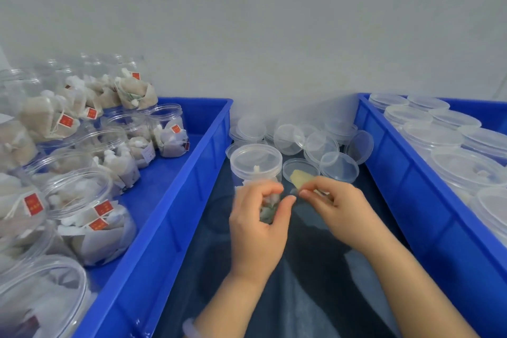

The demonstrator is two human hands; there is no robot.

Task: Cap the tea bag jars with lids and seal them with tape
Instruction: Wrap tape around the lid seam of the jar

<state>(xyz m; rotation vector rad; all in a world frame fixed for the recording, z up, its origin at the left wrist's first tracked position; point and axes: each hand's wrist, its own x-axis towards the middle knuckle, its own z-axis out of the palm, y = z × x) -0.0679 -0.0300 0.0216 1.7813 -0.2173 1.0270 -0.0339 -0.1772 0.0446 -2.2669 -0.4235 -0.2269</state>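
A clear tea bag jar (256, 166) with a clear lid on top stands between two blue crates. My left hand (259, 223) grips the jar's lower body, fingers curled round it. My right hand (336, 207) pinches a piece of yellowish tape (301, 177) just to the right of the jar, at the height of its lid rim. Whether the tape touches the jar I cannot tell, as the hands are blurred.
The left blue crate (175, 217) holds several open jars of tea bags (90, 214). The right blue crate (428, 214) holds several capped jars (466, 167). Loose clear lids (315, 142) lie heaped beyond the jar, against the grey wall. Dark cloth (301, 282) lies under my forearms.
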